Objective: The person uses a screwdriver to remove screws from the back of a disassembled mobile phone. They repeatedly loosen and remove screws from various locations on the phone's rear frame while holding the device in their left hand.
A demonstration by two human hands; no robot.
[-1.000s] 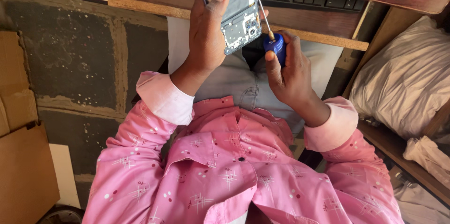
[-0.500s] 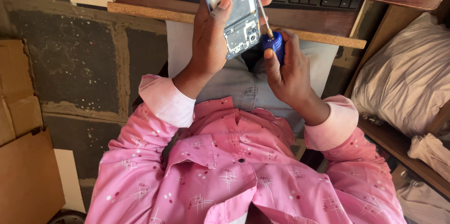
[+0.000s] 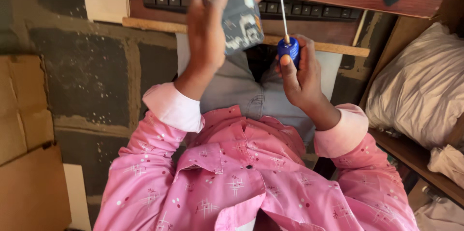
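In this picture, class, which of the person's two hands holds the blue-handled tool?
The right hand: it grips the blue handle of a thin screwdriver, shaft pointing up. The left hand instead holds an opened phone with its inner parts showing.

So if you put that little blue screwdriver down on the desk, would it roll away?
Probably. The screwdriver in the right hand has a round blue handle and a thin straight shaft, so it would likely roll. It looks light and stiff. The thin tip could slip off small screws on the opened phone in the left hand.
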